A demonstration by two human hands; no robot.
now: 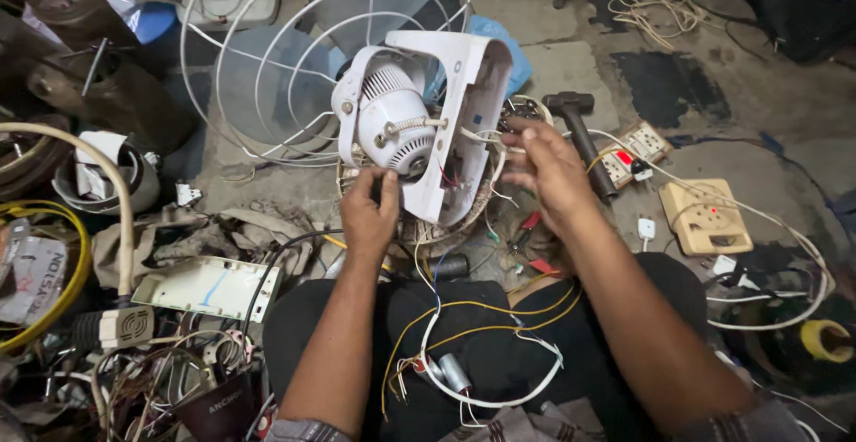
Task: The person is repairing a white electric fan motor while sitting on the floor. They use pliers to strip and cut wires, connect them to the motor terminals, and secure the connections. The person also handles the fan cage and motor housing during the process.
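A white table fan lies in front of me with its motor housing (392, 125) facing up. Its white stand bracket (468, 121) is tilted open to the right, and the wire guard (267, 67) with pale blue blades is behind. My left hand (370, 214) grips the lower edge of the motor housing and bracket. My right hand (544, 170) pinches thin white wires (486, 139) that come out of the bracket. Yellow, white and blue wires (481, 317) trail down across my lap, with a small silver capacitor (455, 372) among them.
A black hammer (584, 134) lies right of the fan. Beyond it are white socket boards (633, 152) and a beige switch box (704, 219) with white cable. At left lie a white cover plate (209, 286), a yellow hose (53, 290), wire tangles and scrap parts.
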